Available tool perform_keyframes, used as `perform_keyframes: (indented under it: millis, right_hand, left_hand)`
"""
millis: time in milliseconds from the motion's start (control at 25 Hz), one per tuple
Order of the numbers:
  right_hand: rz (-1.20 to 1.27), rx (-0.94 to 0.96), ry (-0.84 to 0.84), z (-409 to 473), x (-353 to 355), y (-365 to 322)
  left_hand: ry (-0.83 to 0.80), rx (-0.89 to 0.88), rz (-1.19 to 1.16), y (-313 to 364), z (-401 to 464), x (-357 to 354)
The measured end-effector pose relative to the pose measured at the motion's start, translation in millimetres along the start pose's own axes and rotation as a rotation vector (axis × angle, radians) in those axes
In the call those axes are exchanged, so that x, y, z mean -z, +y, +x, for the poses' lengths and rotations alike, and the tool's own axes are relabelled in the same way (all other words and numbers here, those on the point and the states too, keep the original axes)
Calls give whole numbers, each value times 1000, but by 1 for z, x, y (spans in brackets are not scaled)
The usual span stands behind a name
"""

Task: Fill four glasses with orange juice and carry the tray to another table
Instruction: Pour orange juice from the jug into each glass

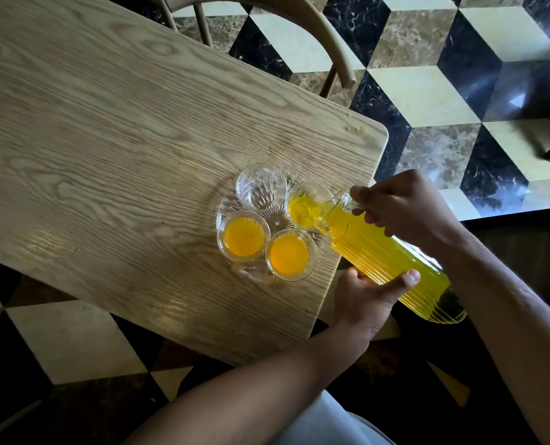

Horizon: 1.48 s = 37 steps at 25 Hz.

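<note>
Both hands hold the ribbed glass bottle [386,258] of orange juice, which lies tilted with its mouth toward the tray. Nearest, the left hand [368,293] cups the bottle's body from below, thumb and fingers wrapped round the ribs. Just beyond, the right hand [405,208] is closed over the neck, steering the mouth. Juice is running into the right-hand glass [309,207], which looks partly filled, its liquid paler than in the others.

On the clear round tray [227,203], near the right corner of the wooden table [106,123], the four glasses stand close together. The two near glasses [244,236] [290,255] already hold juice well up their sides. The far glass [261,187] is empty.

This looks like the third pour of four. To do it well, the left hand should set the tilt slowly while the right keeps the mouth just over the middle of the glass, since the bottle looks heavy and nearly full and could surge. Level it off before the juice reaches the rim; a brimming glass would slop when the tray is carried. A few drops [352,127] already lie at the table's far right corner, beyond which stands a wooden chair [299,30].
</note>
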State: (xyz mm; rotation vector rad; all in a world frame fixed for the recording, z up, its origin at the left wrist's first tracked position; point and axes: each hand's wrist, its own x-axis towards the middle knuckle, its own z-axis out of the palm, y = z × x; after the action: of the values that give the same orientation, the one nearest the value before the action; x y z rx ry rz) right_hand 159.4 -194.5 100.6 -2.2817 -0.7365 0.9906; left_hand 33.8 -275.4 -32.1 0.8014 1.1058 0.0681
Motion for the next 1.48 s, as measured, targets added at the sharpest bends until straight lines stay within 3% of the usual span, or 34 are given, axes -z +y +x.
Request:
perform_keyframes:
  millis: [1200, 1480]
  right_hand:
    - [-16, -17, 14, -1, -1, -5]
    - [63, 23, 17, -11, 5, -8]
  left_hand:
    - [5, 107, -34, 18, -12, 2]
    - [9, 9, 34, 29, -20, 11]
